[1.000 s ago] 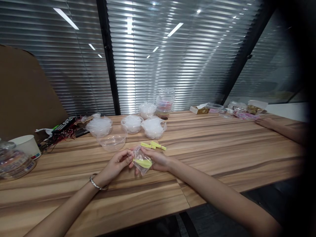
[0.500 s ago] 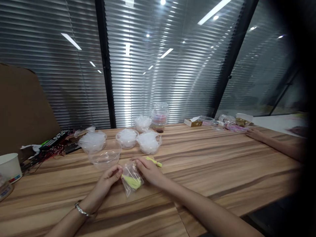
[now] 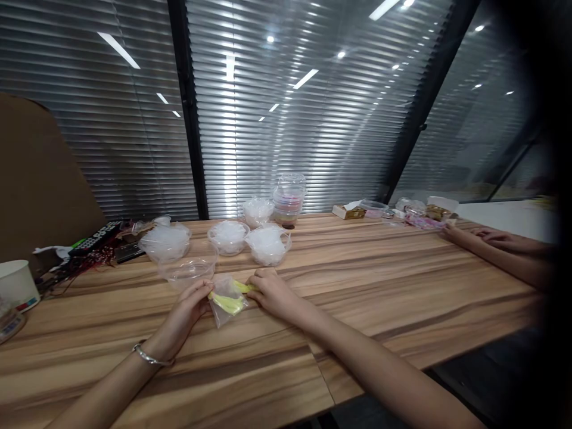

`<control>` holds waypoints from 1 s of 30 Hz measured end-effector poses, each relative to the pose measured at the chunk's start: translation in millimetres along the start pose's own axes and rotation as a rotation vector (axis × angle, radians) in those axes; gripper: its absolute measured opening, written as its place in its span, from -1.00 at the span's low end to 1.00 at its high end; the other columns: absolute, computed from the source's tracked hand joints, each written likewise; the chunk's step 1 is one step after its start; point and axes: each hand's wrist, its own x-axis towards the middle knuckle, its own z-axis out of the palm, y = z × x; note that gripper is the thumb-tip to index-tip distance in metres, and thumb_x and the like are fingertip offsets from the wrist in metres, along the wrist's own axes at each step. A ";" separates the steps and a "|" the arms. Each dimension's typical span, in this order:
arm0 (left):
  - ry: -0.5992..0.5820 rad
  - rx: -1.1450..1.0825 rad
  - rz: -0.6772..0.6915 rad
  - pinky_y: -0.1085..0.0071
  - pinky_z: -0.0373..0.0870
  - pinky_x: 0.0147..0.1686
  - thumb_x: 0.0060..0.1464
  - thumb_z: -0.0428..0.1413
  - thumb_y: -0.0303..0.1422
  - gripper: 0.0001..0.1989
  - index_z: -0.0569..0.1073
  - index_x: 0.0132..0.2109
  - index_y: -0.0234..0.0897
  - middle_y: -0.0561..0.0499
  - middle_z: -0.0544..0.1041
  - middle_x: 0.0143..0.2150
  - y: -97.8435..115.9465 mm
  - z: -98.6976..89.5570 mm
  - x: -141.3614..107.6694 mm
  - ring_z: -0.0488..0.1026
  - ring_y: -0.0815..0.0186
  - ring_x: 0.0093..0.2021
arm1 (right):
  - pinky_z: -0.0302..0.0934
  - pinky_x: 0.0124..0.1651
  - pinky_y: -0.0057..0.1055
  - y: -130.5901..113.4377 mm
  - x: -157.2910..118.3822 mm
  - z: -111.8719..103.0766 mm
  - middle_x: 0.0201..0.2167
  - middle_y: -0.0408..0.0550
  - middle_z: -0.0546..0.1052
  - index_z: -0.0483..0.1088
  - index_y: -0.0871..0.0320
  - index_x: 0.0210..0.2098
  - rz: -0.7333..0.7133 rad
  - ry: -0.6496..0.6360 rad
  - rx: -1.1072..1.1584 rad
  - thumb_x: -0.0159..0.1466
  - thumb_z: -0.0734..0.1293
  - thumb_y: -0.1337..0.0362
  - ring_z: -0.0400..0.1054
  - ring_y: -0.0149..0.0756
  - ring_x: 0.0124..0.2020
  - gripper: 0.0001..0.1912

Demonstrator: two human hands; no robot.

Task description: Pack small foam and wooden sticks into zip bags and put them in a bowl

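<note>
My left hand (image 3: 193,304) is closed and pinches the edge of a small clear plastic bag (image 3: 220,317) just above the table. Inside the bag lies a yellow tassel (image 3: 229,304). My right hand (image 3: 274,296) grips a second yellow tassel (image 3: 242,286), whose far end reaches to the top of the bag; whether it is inside the opening I cannot tell. Behind the bag stands a clear round plastic bowl (image 3: 187,271), close to my left fingers.
Bowls of small clear bags (image 3: 227,237) stand at the back, beside stacked clear tubs (image 3: 289,199). Dark cables (image 3: 96,262) and a paper cup (image 3: 18,285) are at left. Another person's hands (image 3: 494,237) work at far right near an open small box (image 3: 348,211).
My right hand has taken the loose yellow tassel from the table and brought it left to the bag. At far right, a second hand of the other person has come into view.
</note>
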 end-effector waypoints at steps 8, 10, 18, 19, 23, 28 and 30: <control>-0.023 0.068 0.035 0.47 0.30 -0.22 0.05 0.15 -0.24 -0.79 0.42 -0.29 -0.32 0.02 0.42 -0.32 -7.0 -6.7 2.4 0.36 0.36 -0.27 | 0.12 -0.16 -0.42 -0.3 0.8 2.0 -0.29 0.00 0.45 0.37 0.22 -0.28 -0.021 0.059 0.079 0.28 0.24 0.18 0.30 -0.28 -0.21 -0.79; -0.050 0.121 0.069 0.49 0.28 -0.24 0.06 0.13 -0.24 -0.79 0.39 -0.34 -0.33 0.04 0.39 -0.36 -8.9 -8.3 3.0 0.33 0.38 -0.30 | 0.12 -0.11 -0.39 -2.0 -0.4 1.5 -0.24 0.00 0.45 0.37 0.20 -0.21 -0.034 0.076 0.102 0.26 0.27 0.18 0.30 -0.26 -0.16 -0.79; -0.095 0.289 0.131 0.51 0.22 -0.32 0.08 0.10 -0.22 -0.75 0.40 -0.38 -0.35 0.03 0.36 -0.40 -10.9 -10.4 4.1 0.27 0.38 -0.36 | 0.11 -0.01 -0.32 -11.8 3.4 -5.4 -0.16 0.02 0.45 0.37 0.17 -0.13 -0.002 0.191 0.298 0.34 0.14 0.22 0.28 -0.27 -0.09 -0.75; -0.105 0.316 0.138 0.51 0.22 -0.32 0.09 0.08 -0.22 -0.75 0.40 -0.39 -0.35 0.03 0.36 -0.41 -9.8 -9.5 2.8 0.27 0.38 -0.37 | 0.12 -0.02 -0.33 -13.5 4.2 -7.2 -0.18 0.00 0.46 0.38 0.17 -0.14 0.003 0.206 0.357 0.35 0.11 0.22 0.29 -0.29 -0.11 -0.74; -0.161 0.489 0.213 0.50 0.21 -0.32 0.12 0.05 -0.23 -0.74 0.40 -0.41 -0.34 0.04 0.37 -0.43 -6.7 -5.1 -2.9 0.27 0.38 -0.37 | 0.18 -0.12 -0.39 -23.3 4.1 -10.2 -0.24 -0.05 0.49 0.40 0.16 -0.15 0.020 0.169 0.634 0.35 0.10 0.17 0.34 -0.33 -0.21 -0.69; -0.244 0.624 0.250 0.44 0.27 -0.27 0.13 0.04 -0.23 -0.75 0.46 -0.35 -0.34 -0.02 0.45 -0.37 -7.5 1.4 -5.3 0.34 0.31 -0.32 | 0.21 -0.20 -0.44 -34.3 0.0 0.5 -0.23 -0.05 0.47 0.39 0.16 -0.12 0.021 0.025 0.927 0.28 0.21 0.17 0.34 -0.35 -0.23 -0.74; -0.241 0.621 0.273 0.41 0.29 -0.22 0.14 0.04 -0.24 -0.76 0.48 -0.29 -0.32 -0.04 0.48 -0.31 -6.8 4.2 -5.3 0.37 0.28 -0.26 | 0.20 -0.28 -0.47 -34.7 -0.1 5.6 -0.33 -0.08 0.45 0.38 0.16 -0.12 0.039 0.039 0.993 0.28 0.22 0.18 0.32 -0.38 -0.32 -0.74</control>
